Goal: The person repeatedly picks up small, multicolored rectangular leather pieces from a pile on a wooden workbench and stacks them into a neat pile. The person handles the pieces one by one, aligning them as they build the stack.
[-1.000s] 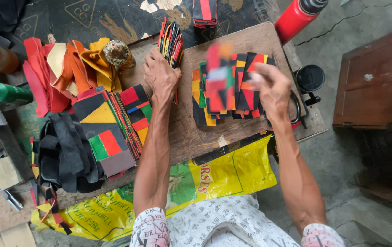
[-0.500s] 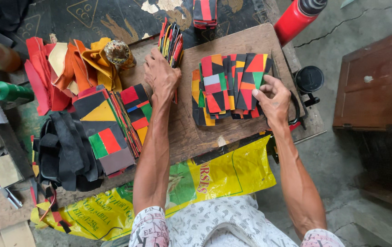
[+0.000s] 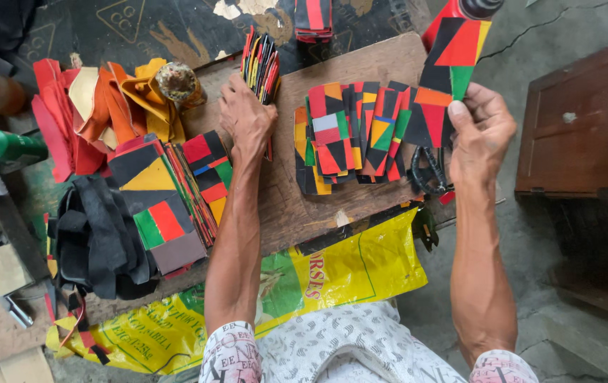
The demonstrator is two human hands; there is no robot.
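My right hand holds up a patchwork leather piece in black, red, green and yellow, above the right end of the wooden board. A fanned row of similar multicoloured patchwork pieces lies on the board just left of that hand. My left hand rests on the board, its fingers at an upright bundle of coloured strips. Black scissors lie under the right hand.
A stack of patchwork pieces sits left of my left arm, beside black leather scraps. Red, orange and yellow leather offcuts lie at the back left. A yellow printed sack covers my lap edge. A wooden cabinet stands right.
My right hand lifted one patchwork piece off the fanned row and raised it to the upper right. The left hand stayed by the strip bundle.
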